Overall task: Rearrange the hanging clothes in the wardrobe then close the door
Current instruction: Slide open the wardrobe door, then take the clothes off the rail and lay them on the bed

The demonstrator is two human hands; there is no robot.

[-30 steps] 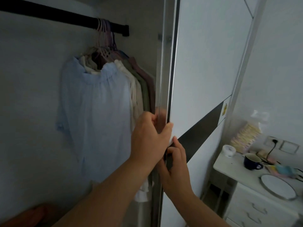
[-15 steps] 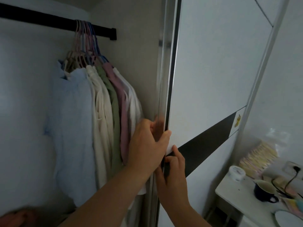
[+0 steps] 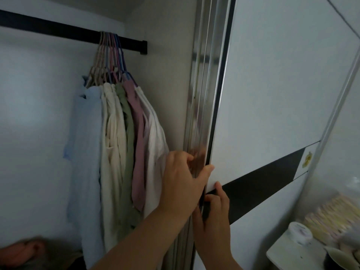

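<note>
Several shirts in pale blue, cream, green, mauve and white hang bunched together at the right end of a black rail inside the wardrobe. The white sliding door with a dark band has a metal edge at the centre. My left hand wraps that metal edge, thumb on the door face, fingers behind it. My right hand grips the same edge just below, fingers curled around it. Both forearms rise from the bottom of the view.
A white side table at the bottom right carries a small white jar, a dark cup and a pastel stack. Folded reddish cloth lies on the wardrobe floor at the bottom left. The wardrobe's inner side wall stands right of the shirts.
The view has shifted left, so the shirts now show side on and further from the door edge. Both hands keep their grip on the door edge, and the side table has slid toward the corner.
</note>
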